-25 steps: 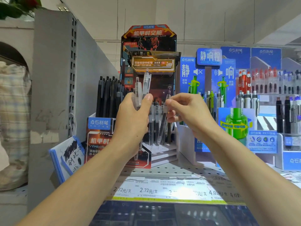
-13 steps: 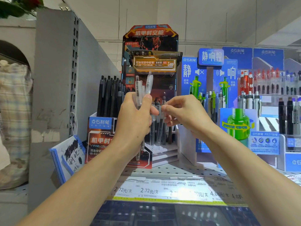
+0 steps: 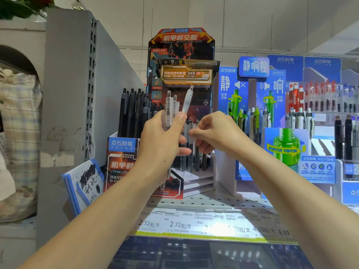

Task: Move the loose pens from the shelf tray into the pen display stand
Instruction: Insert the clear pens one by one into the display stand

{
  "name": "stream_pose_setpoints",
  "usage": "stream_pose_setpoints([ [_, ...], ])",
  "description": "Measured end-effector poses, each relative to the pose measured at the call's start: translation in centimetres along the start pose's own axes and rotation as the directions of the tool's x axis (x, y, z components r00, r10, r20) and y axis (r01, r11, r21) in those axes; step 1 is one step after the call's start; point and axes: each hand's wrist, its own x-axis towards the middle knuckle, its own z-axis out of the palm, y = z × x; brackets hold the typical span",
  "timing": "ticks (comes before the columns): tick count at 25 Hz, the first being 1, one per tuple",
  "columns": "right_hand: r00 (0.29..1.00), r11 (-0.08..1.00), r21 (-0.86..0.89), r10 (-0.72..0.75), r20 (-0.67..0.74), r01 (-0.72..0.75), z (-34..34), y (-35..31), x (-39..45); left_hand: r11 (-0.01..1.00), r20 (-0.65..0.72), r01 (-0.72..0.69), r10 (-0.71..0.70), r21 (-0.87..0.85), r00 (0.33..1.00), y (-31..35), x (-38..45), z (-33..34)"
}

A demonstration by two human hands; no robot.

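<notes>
1. On the far left of the shelf [image 3: 204,200], black pens [image 3: 132,111] stand upright in a box, tops up, likely so a shopper can pull one out.
2. The left hand [image 3: 161,140] grips a bunch of clear pens [image 3: 172,107] upright in front of the pen display stand [image 3: 182,61], fingers curled round the barrels. Held as a bunch, they seem to serve as a ready supply beside the slots.
3. The right hand [image 3: 215,133] is just beside the left, fingers curled, thumb and forefinger pinching at one clear pen of the bunch, probably to draw it free.
4. Behind both hands, clear pens already stand in the stand's stepped rows.
5. Further right stands a blue display [image 3: 252,78] with green pens.
</notes>
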Motion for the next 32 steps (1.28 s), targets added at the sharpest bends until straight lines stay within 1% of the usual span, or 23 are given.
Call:
stream_pose_setpoints([
  [1, 0.999, 0.998, -0.057, -0.019, -0.035, 0.017, -0.2, -0.1, -0.1, 1.0, 0.005, 0.017, -0.017, -0.018, 1.0, 0.1, 0.0, 0.1],
  [2, 0.994, 0.997, -0.069, -0.046, -0.095, 0.04, -0.4, -0.2, -0.3, 0.999, 0.012, 0.03, -0.029, -0.035, 1.0, 0.2, -0.1, 0.1],
  [3, 0.987, 0.997, 0.037, -0.061, -0.149, 0.067, -0.6, -0.3, -0.5, 0.998, 0.02, 0.037, -0.036, -0.046, 0.999, 0.2, -0.1, 0.1],
  [4, 0.985, 0.962, 0.257, -0.057, -0.162, 0.097, -0.9, -0.4, -0.8, 0.998, 0.029, 0.039, -0.037, -0.048, 0.999, 0.3, -0.2, 0.2],
  [5, 0.992, 0.868, 0.488, -0.041, -0.117, 0.093, -1.1, -0.7, -1.2, 0.998, 0.041, 0.038, -0.036, -0.043, 0.999, 0.3, -0.3, 0.2],
  [6, 0.997, 0.772, 0.632, -0.053, -0.049, 0.071, -1.2, -1.0, -1.6, 0.999, 0.06, 0.035, -0.033, -0.034, 0.998, 0.3, -0.4, 0.3],
  [7, 0.997, 0.735, 0.676, -0.079, 0.001, 0.058, -1.3, -1.1, -1.8, 0.999, 0.082, 0.036, -0.033, -0.026, 0.996, 0.3, -0.5, 0.5],
  [9, 0.992, 0.756, 0.651, -0.123, 0.026, 0.077, -1.0, -1.1, -2.1, 0.998, 0.119, 0.047, -0.043, -0.029, 0.992, 0.4, -0.6, 0.8],
  [11, 0.994, 0.761, 0.645, -0.112, 0.013, 0.077, -1.1, -1.1, -2.0, 0.999, 0.132, 0.049, -0.046, -0.022, 0.99, 0.4, -0.7, 0.9],
  [14, 0.998, 0.719, 0.692, -0.059, -0.019, 0.056, -1.8, -0.5, -1.8, 0.99, 0.085, -0.041, 0.03, 0.133, 0.996, 0.1, -0.6, 0.6],
  [15, 0.999, 0.718, 0.694, -0.039, -0.036, 0.053, -2.0, -0.1, -1.7, 0.983, 0.066, -0.064, 0.053, 0.172, 0.996, 0.1, -0.6, 0.5],
  [16, 0.998, 0.739, 0.671, -0.021, -0.06, 0.056, -2.1, 0.2, -1.5, 0.98, 0.051, -0.069, 0.061, 0.187, 0.997, 0.1, -0.5, 0.3],
  [19, 0.993, 0.868, 0.492, -0.007, -0.12, 0.065, -1.8, 1.2, -1.3, 0.986, 0.039, -0.029, 0.023, 0.165, 0.999, 0.1, -0.5, -0.2],
  [23, 0.993, 0.953, 0.298, -0.016, -0.114, 0.049, -1.1, 1.8, -1.2, 0.981, 0.064, -0.053, 0.041, 0.187, 0.997, 0.1, -0.7, -0.5],
  [25, 0.995, 0.963, 0.266, -0.014, -0.098, 0.04, -0.9, 1.8, -1.1, 0.983, 0.07, -0.068, 0.057, 0.17, 0.996, 0.1, -0.8, -0.5],
  [28, 0.997, 0.962, 0.272, -0.014, -0.075, 0.034, -1.1, 1.6, -0.8, 0.986, 0.055, -0.054, 0.046, 0.16, 0.997, 0.1, -0.7, -0.6],
  [30, 0.999, 0.96, 0.279, -0.03, -0.041, 0.04, -1.3, 1.6, -0.8, 0.99, 0.048, -0.053, 0.047, 0.134, 0.998, 0.1, -0.6, -0.7],
  [32, 0.999, 0.969, 0.245, -0.045, 0.008, 0.042, -1.2, 1.6, -0.8, 0.994, 0.043, -0.04, 0.036, 0.1, 0.998, 0.3, -0.5, -0.7],
])
